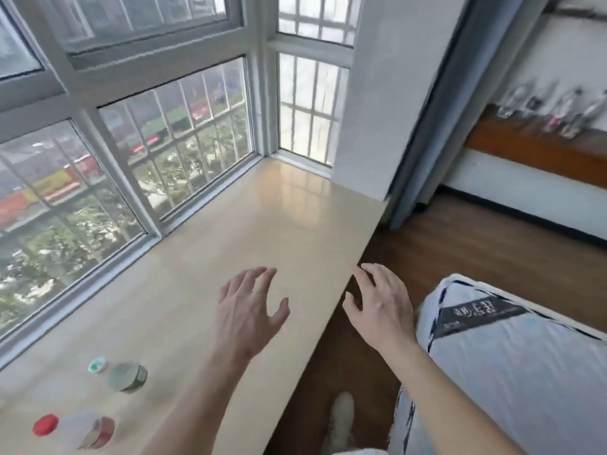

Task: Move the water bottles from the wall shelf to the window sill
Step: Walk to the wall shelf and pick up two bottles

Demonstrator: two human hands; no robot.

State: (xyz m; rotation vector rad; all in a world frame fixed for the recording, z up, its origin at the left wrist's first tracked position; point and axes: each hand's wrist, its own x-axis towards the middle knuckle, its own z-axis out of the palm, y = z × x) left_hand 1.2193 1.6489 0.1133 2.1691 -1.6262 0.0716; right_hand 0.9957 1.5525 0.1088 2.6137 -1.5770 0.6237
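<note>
Currently, two water bottles stand on the window sill (pixel 262 231), at the 7 o'clock corner of the view. The green-capped bottle (pixel 126 377) appears upright and is seen from steeply above. Its long axis runs across the picture with the cap toward 10 o'clock and the base toward 4 o'clock. The red-capped bottle (pixel 80 430) lies at 7 o'clock from it, apart from it. Its cap points toward 9 o'clock and its base toward 3 o'clock.

More bottles, the shelf bottles (pixel 555 113), line the brown wall shelf (pixel 525 151) at 2 o'clock of the view. They are blurred, their necks point roughly toward 12 o'clock, and their number cannot be told.

The left grip (pixel 251 310) is a bare hand over the sill, at 2 o'clock from the green-capped bottle and well apart from it. Its fingers are spread and hold nothing.

The right grip (pixel 382 300) is at 3 o'clock from the left grip, beside the room-side edge of the sill and over the wooden floor (pixel 460 254). Its fingers are loosely curved and hold nothing; whether the fingertips touch the edge cannot be told.

A barred window (pixel 184 133) borders the sill from 9 to 12 o'clock. A grey-blue curtain (pixel 437 133) hangs at 1 o'clock. White bedding (pixel 525 372) fills the 4 o'clock corner.
</note>
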